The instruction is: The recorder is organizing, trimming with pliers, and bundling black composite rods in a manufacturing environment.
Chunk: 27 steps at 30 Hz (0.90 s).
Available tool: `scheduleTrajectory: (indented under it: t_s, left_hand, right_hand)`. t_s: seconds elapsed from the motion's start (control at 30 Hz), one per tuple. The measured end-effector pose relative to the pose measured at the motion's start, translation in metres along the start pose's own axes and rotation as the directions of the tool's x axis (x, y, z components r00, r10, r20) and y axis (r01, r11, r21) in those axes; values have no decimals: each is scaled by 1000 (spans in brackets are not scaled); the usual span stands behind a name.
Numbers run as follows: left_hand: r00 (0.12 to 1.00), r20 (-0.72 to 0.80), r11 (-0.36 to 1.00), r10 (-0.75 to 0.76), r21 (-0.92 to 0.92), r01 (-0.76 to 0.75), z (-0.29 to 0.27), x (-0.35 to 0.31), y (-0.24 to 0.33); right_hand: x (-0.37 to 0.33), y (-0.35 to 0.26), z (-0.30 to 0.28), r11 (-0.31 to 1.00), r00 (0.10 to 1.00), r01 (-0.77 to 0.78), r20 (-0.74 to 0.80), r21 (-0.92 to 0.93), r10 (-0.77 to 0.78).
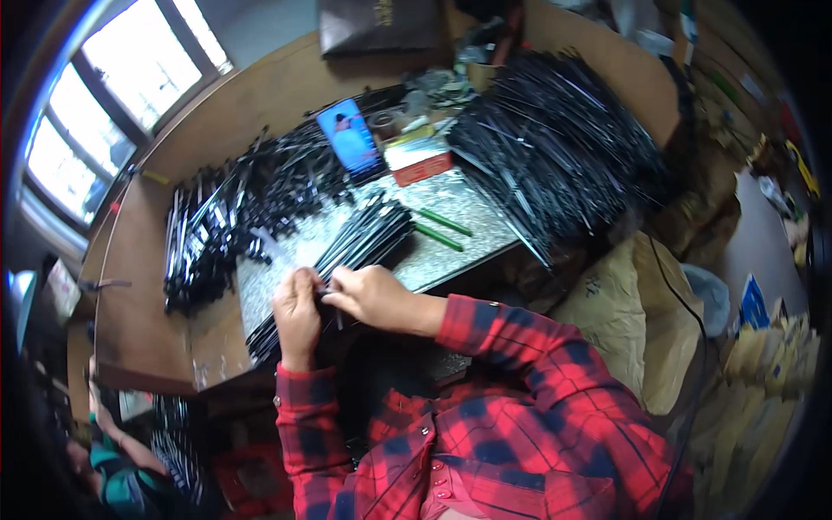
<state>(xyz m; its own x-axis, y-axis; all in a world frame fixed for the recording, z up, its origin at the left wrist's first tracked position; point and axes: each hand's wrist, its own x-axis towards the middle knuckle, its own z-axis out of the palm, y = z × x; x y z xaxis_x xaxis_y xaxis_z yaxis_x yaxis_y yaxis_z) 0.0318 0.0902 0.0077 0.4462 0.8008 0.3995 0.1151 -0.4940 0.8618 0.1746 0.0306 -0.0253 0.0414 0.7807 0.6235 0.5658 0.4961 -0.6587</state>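
Speckled tbl [439, 269] holds blk strip bundle [368, 236], 2 grn sticks [445, 222], phone [351, 139], red box [423, 169] & blk piles [546, 147].

Blur softens the fingers [343, 299] of the right hand [381, 299] and of the left hand [296, 316]; the small piece [326, 291] pinched between them is mostly covered, its kind unclear. The hands also hide whether the black bundle [368, 230] mid-surface [442, 264] joins the black strips [263, 341] at the near edge. Toward the far edge, the phone's [350, 139] picture is too small to read. Single strips merge within the right-hand pile [555, 143]. Beyond the far edge, a dark box [381, 26] is cut off above. Past the near left corner, a co-worker [130, 472] fades into the lens rim.
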Motion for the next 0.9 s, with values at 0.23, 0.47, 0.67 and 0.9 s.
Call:
scheduleTrajectory:
  t_s: [0.23,0.47,0.67,0.9]
  left_hand:
    - [998,-58,986,17,-167,-26,5,3,-11]
    - [926,-88,695,367,688,-210,-13,-4,2]
    - [958,6,725,287,652,-222,-22,-18,25]
    - [988,155,1000,1,17,-4,-18,-22,19]
  right_hand:
    - [-24,-17,-13,980,995,0,101,-199,21]
    - [-50,3,-14,953,983,-133,90,-273,163]
    - [-37,21,-20,908,983,-129,67,-399,169]
    - [-35,22,-15,906,985,-133,44,-401,164]
